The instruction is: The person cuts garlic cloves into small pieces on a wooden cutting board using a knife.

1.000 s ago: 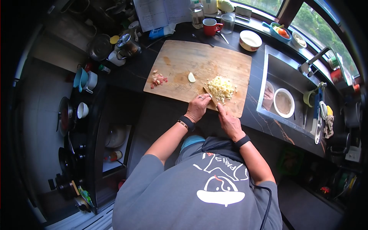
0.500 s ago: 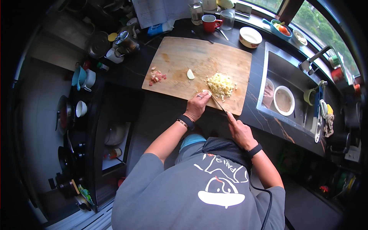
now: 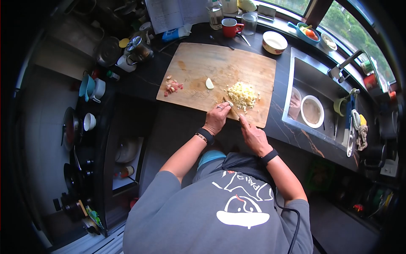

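My right hand (image 3: 255, 138) is closed around the handle of a knife (image 3: 235, 111), whose blade lies low along the board's near edge. The fingers of my left hand (image 3: 216, 118) are bunched on a small pale piece that looks like garlic (image 3: 230, 103), right beside the blade. Both hands are at the front of a wooden cutting board (image 3: 198, 55). Just beyond the knife is a heap of finely chopped pale yellow bits (image 3: 242, 95). A whole white clove-like piece (image 3: 209, 83) lies mid-board, and chopped pink pieces (image 3: 172, 86) sit at the left.
To the right is a sink (image 3: 315, 70) with a white bowl (image 3: 312, 111) in it. A patterned bowl (image 3: 275, 42), a red mug (image 3: 231, 28) and a glass jar (image 3: 249, 23) stand behind the board. A metal pot (image 3: 139, 50) stands at the back left.
My right hand has moved left and slightly forward with the knife, so the blade reaches further past my left fingertips. My left hand has stayed nearly in place.
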The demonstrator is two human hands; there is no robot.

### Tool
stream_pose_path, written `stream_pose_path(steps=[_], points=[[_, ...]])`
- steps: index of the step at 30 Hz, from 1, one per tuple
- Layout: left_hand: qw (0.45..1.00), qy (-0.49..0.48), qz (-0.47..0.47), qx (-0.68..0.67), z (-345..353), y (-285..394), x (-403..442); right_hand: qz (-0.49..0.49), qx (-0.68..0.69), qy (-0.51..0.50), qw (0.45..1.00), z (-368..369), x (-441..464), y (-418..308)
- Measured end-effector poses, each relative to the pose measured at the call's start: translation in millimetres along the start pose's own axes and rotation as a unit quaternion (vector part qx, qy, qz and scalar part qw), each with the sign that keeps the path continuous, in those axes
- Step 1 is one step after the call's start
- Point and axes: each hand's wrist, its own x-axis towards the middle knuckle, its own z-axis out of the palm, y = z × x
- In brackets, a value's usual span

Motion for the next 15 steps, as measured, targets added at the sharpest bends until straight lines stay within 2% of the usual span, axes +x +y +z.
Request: stream_pose_path(steps=[5, 9, 15], points=[[1.0, 0.007, 0.006, -0.002, 1, -2, -1, 0.007, -0.045, 0.012, 0.999, 13, 10, 1], [1.0, -0.006, 0.0, -0.021, 2, -8, -2, 0.001, -0.021, 0.013, 1.0, -1, -14, 8], [0.999, -0.017, 0.007, -0.042, -4, -9, 1, 0.025, 0.01, -0.062, 0.998, -33, -58, 13]])
